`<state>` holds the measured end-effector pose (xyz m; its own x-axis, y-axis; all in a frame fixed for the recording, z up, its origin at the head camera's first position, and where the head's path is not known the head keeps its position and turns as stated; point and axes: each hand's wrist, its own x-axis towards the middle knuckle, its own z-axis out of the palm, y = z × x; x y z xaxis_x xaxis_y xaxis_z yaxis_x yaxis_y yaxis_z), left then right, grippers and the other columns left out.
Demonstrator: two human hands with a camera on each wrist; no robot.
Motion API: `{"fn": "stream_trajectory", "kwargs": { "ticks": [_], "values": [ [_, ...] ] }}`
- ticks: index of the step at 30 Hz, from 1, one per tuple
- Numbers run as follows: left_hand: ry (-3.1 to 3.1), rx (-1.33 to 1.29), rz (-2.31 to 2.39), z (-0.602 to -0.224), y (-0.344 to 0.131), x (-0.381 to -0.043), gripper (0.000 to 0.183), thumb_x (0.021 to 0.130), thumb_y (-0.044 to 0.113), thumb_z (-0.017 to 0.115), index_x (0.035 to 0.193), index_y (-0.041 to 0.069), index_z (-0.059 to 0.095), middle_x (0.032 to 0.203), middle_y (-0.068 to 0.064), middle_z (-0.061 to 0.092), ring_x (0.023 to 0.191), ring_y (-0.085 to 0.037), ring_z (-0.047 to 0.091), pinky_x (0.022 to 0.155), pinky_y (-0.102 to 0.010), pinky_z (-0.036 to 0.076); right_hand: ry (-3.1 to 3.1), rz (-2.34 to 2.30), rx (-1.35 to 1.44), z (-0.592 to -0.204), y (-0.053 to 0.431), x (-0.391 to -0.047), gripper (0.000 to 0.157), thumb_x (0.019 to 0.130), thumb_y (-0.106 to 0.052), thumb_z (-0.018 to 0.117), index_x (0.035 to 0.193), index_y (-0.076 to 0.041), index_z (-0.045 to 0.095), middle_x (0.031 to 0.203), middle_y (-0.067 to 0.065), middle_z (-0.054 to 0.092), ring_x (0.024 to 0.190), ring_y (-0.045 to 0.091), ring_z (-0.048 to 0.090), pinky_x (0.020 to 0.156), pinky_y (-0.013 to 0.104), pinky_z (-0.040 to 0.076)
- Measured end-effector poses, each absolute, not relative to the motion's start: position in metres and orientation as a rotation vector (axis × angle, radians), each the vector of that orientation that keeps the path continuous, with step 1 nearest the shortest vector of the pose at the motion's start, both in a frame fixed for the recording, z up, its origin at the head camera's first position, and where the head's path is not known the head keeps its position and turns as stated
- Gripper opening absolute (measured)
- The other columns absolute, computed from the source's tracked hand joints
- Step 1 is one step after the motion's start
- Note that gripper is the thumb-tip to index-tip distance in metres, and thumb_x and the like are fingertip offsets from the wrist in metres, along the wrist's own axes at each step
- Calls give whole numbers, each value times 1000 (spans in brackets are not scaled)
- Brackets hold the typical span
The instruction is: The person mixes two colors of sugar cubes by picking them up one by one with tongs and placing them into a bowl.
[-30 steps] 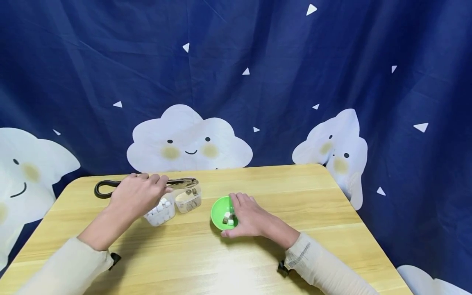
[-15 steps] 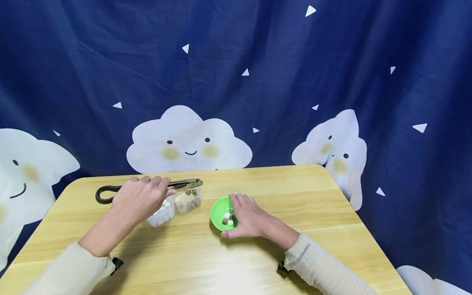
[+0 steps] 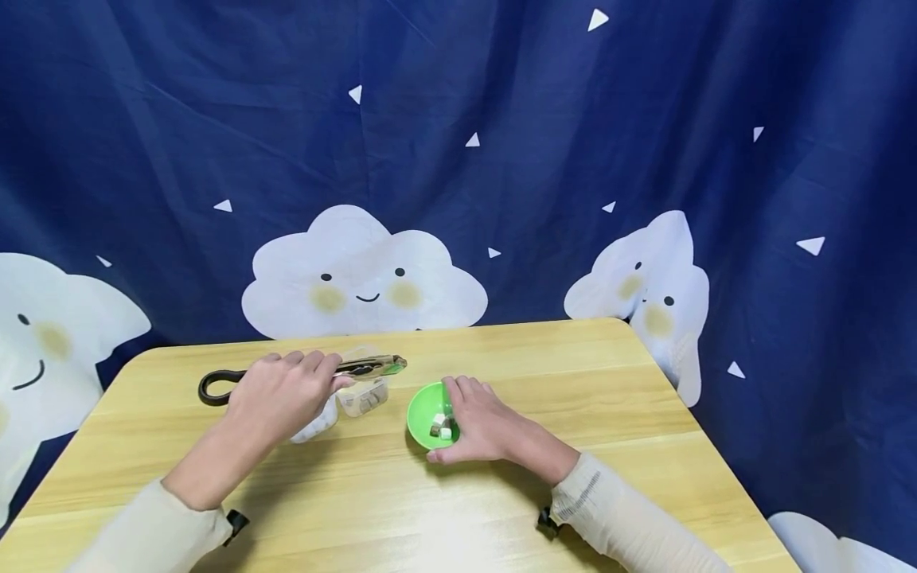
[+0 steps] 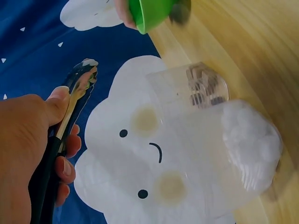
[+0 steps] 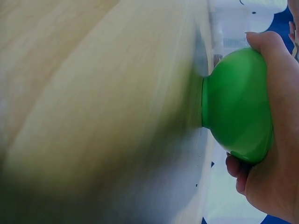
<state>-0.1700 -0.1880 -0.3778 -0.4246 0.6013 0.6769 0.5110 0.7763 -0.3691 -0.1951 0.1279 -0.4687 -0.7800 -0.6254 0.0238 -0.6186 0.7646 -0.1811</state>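
My left hand (image 3: 282, 394) grips a pair of metal tongs (image 3: 368, 367) with a black handle, above two clear plastic boxes. In the left wrist view the tongs' tips are close together; whether anything sits between them cannot be made out. My right hand (image 3: 487, 422) holds the green bowl (image 3: 420, 407) by its rim, thumb at the near side and fingers at the far side. Inside the bowl lie several small white and brown cubes (image 3: 446, 434). The right wrist view shows the bowl's foot (image 5: 205, 102) on the table.
One clear box (image 4: 170, 88) contains brown pieces, and beside it another box (image 3: 315, 426) holds white ones, partly hidden under my left hand. Both stand on the wooden table (image 3: 559, 366). A dark blue curtain (image 3: 415, 119) with clouds hangs behind the far edge.
My left hand and the tongs have shifted right and slightly nearer, bringing the tips closer to the bowl. My right hand and the bowl stay almost where they were.
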Motion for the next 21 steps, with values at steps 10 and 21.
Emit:
{"fn": "stream_trajectory", "kwargs": {
  "ticks": [10,21],
  "values": [
    [-2122,-830,112,-383,-177,-167,55,113,41,30,74,9,52,53,2,45,41,-16,39,42,-23,13,2925,-277,-1050,-468,127,-197,114,70,-83,67,148,-6,36,121,6,55,108,17,51,92,32,45],
    [-2077,-889,108,-393,-167,-165,60,115,42,26,74,8,55,54,2,43,40,-15,38,39,-25,19,2913,-279,-1035,-466,127,-196,114,71,-82,67,150,-7,35,124,7,56,110,18,52,94,33,46]
  ]
}}
